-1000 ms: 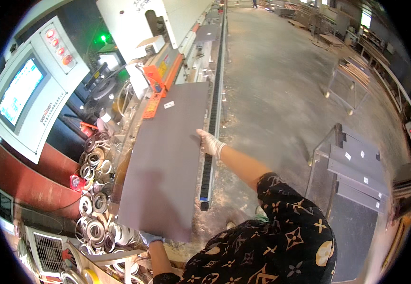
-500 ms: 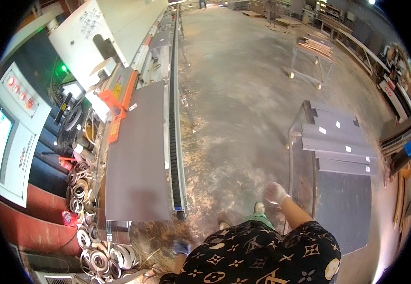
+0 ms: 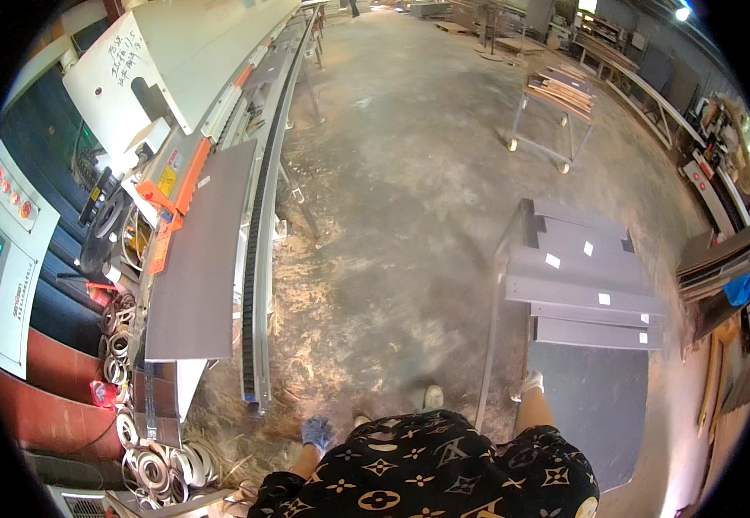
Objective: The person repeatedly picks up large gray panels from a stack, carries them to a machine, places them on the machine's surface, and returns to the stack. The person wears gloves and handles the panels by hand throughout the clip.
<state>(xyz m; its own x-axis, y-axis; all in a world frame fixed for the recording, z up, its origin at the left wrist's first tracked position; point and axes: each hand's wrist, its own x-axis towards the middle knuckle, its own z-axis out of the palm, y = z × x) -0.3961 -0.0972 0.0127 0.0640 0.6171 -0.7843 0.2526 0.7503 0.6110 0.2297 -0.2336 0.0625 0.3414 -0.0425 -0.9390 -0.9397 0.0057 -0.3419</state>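
Observation:
My left hand (image 3: 315, 432), in a blue-grey glove, hangs low beside the near end of the edge-banding machine's roller rail (image 3: 254, 345). Its fingers are apart and nothing is in them. My right hand (image 3: 528, 383), in a whitish glove, is at the left edge of a large dark panel (image 3: 595, 414) on the cart at my right. Its fingers are too small to make out, so I cannot tell whether it grips that edge. Farther up the cart lie several grey boards (image 3: 582, 289) with small white labels. At left, a long grey panel (image 3: 198, 259) lies on the machine beside an orange guard (image 3: 183, 198).
A control cabinet (image 3: 12, 250) with a lit screen and red buttons stands at far left. Below it, coils of edging strip (image 3: 155, 470) crowd the floor. Another wheeled cart (image 3: 556, 99) holds boards farther ahead. Stacked panels (image 3: 720, 259) lean at the right.
The view has turned a little to the right. My right hand has moved to the dark panel's edge. The long grey panel has slid farther ahead along the machine.

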